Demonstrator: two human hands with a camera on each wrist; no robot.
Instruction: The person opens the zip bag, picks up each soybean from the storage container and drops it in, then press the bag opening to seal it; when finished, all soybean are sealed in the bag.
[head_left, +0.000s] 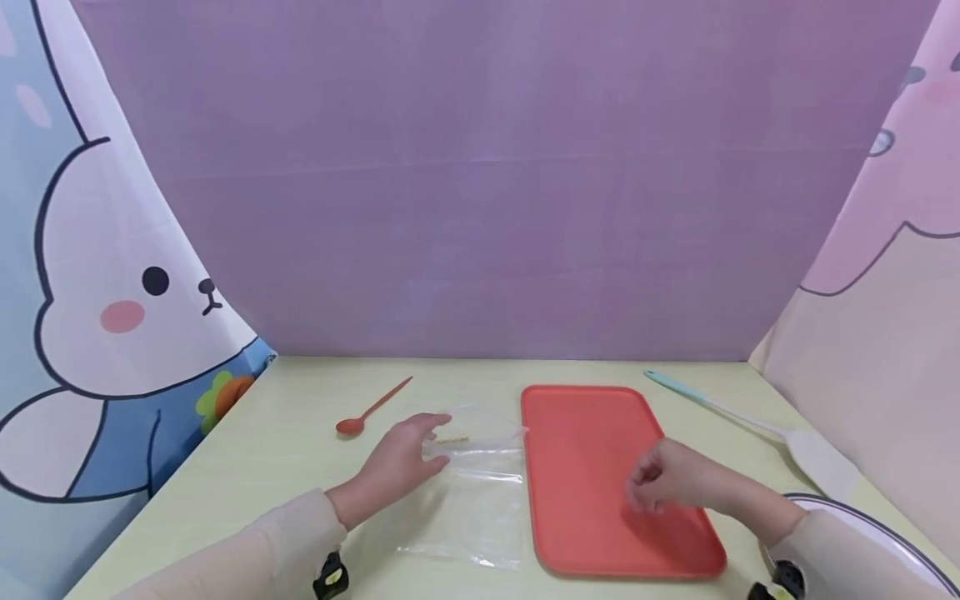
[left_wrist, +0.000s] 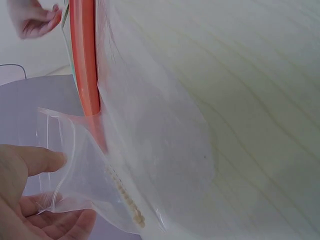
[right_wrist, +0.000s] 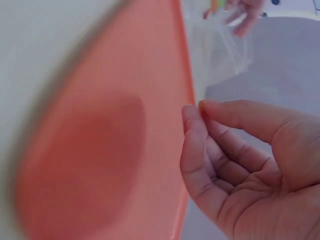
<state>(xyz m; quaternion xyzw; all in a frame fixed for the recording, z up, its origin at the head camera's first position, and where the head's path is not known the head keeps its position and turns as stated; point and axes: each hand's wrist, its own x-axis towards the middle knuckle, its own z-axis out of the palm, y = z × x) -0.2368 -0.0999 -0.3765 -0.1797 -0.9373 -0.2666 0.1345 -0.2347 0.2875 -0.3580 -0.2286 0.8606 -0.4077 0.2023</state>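
Note:
A clear zip bag (head_left: 480, 508) lies on the table, its mouth end raised. A short row of small beige pieces (left_wrist: 129, 200) shows in the bag. At the mouth is my left hand (head_left: 401, 458), thumb and fingers spread apart around the raised plastic; the thumb touches it near the zip strip. Over the red tray (head_left: 585, 475) hovers my right hand (head_left: 667, 477), its fingers curled and the thumb tip against the index finger. In the right wrist view nothing clear shows between those right fingertips (right_wrist: 202, 106). The tray's bottom casts back the hand's shadow.
An orange-red spoon (head_left: 367, 414) lies at the back left of the table. To the right of the tray rests a white spatula with a turquoise handle (head_left: 697, 396). A dark-rimmed white plate (head_left: 885, 537) is partly hidden by the right sleeve. A purple cloth (head_left: 495, 183) hangs behind.

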